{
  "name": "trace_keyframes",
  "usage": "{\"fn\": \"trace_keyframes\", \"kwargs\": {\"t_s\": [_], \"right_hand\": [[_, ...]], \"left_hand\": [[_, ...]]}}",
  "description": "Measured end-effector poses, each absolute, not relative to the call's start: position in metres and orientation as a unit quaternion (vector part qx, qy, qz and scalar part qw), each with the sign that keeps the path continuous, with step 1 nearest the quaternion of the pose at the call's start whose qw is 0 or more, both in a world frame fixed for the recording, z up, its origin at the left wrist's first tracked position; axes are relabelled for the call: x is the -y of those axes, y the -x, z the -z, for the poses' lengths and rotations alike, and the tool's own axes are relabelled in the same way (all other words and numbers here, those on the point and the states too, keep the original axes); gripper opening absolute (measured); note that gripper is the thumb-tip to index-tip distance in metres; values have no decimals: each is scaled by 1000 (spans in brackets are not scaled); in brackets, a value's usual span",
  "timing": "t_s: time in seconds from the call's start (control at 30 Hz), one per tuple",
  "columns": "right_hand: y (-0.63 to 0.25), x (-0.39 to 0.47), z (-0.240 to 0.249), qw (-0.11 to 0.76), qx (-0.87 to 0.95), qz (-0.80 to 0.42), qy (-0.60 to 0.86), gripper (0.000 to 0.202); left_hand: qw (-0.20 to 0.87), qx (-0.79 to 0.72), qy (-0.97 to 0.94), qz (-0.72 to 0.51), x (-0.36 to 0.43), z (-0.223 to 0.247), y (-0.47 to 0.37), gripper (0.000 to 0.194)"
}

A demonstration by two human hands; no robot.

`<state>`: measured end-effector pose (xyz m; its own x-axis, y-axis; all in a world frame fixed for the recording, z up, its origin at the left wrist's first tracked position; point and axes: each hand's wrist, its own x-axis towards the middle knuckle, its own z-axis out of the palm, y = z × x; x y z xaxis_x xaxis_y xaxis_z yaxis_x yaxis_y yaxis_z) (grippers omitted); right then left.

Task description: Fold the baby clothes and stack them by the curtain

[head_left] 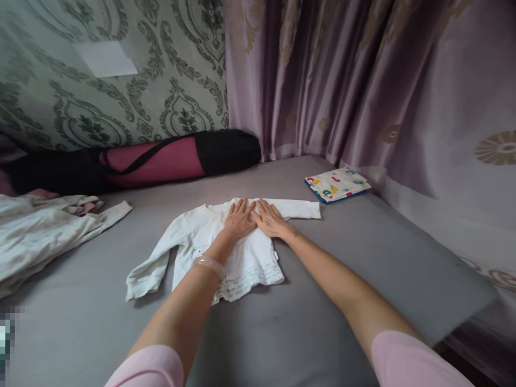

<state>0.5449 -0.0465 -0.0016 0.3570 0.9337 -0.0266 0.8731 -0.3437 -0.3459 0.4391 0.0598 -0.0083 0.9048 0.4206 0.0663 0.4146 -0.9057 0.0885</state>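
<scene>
A small white long-sleeved shirt (253, 263) lies spread on the grey bed sheet (314, 322). Its left-hand sleeve angles down toward me, while the other sleeve stretches out to the right. My left hand (241, 219) rests flat on the upper middle of the shirt, fingers stretched out. Beside it, my right hand (271, 219) also lies flat on the cloth near the right shoulder, with the two thumbs close together. Both hands are open and grip nothing. My left forearm hides part of the shirt's front.
Crumpled light clothes (44, 231) lie at the left. A long pink and black bag (161, 161) runs along the patterned wall. At the right back sits a folded cloth with colourful prints (337, 184), near the purple curtain (306, 80). The bed's edge is at the lower right.
</scene>
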Motion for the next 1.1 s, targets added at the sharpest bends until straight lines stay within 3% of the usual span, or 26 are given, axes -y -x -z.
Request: {"fn": "trace_keyframes", "kwargs": {"t_s": [0.23, 0.43, 0.83, 1.1], "right_hand": [[-598, 89, 1, 50, 525, -58, 848, 71], [-647, 118, 2, -11, 520, -25, 854, 66], [-687, 143, 20, 32, 534, 18, 844, 61], [-683, 136, 9, -5, 512, -1, 859, 59]], "left_hand": [[66, -220, -972, -39, -58, 7, -441, 83], [62, -226, -972, -25, -58, 5, -440, 83], [96, -220, -970, -31, -60, 3, -440, 76], [144, -195, -970, -13, -65, -10, -434, 65]]}}
